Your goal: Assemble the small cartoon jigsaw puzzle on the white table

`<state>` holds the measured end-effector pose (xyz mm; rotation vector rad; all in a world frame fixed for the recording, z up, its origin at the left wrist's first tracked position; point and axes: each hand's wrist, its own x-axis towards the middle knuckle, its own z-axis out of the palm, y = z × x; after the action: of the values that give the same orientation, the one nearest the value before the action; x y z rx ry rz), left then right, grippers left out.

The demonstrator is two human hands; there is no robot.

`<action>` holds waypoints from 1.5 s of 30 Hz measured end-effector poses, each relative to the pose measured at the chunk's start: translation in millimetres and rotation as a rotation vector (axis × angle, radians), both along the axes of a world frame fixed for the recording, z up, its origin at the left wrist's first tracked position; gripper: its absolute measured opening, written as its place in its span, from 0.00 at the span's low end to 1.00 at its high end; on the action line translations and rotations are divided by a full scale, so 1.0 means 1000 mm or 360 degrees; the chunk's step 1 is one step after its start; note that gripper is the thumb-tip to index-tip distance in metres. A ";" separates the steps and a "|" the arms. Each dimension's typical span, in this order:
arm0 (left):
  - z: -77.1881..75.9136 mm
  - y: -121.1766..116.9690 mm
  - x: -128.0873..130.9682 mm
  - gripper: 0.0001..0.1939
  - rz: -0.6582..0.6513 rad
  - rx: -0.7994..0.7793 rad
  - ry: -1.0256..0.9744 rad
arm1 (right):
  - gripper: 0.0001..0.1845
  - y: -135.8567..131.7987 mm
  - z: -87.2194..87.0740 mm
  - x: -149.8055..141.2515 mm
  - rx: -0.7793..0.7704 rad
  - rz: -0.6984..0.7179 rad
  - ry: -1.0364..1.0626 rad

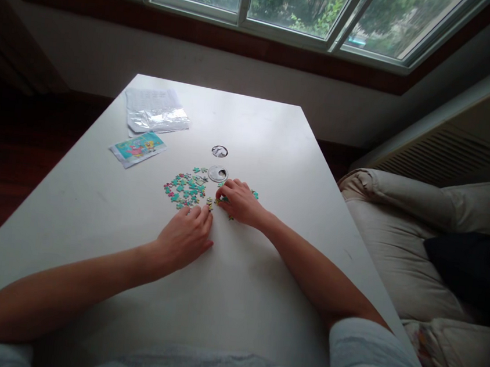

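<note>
A loose pile of small jigsaw puzzle pieces [186, 189], mostly turquoise with some pink and yellow, lies on the white table. My left hand [186, 235] rests at the near edge of the pile, palm down with fingers stretched out and the thumb apart. To the right, my right hand [239, 201] bends over more pieces, its fingers curled and its thumb and index finger closed around a puzzle piece at their tips. Part of that piece is hidden by the fingers. A few puzzle pieces [210, 202] lie between the two hands.
Beyond the pile are two round discs, a nearer one [218, 173] and a farther one [219, 151]. A colourful picture card [138, 149] and clear plastic bags with paper [156, 110] lie at back left. A beige sofa [378, 250] stands right of the white table [255, 120].
</note>
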<state>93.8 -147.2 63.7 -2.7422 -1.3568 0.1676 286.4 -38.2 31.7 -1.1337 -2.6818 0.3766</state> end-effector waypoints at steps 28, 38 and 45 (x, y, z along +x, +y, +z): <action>0.001 0.002 -0.002 0.26 -0.0002 0.0020 -0.0071 | 0.06 0.004 -0.013 0.001 0.0061 -0.0024 0.0143; 0.001 0.003 -0.001 0.26 -0.0034 0.0004 -0.0090 | 0.06 0.008 -0.008 0.005 0.0110 -0.0107 0.0256; 0.000 0.004 -0.003 0.24 -0.0055 -0.0026 -0.0188 | 0.06 0.025 -0.001 0.023 0.0179 -0.0373 0.0407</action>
<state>91.0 -143.2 63.7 -2.8281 -1.3397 0.0143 309.2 -13.3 31.0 -1.2551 -2.2919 0.3032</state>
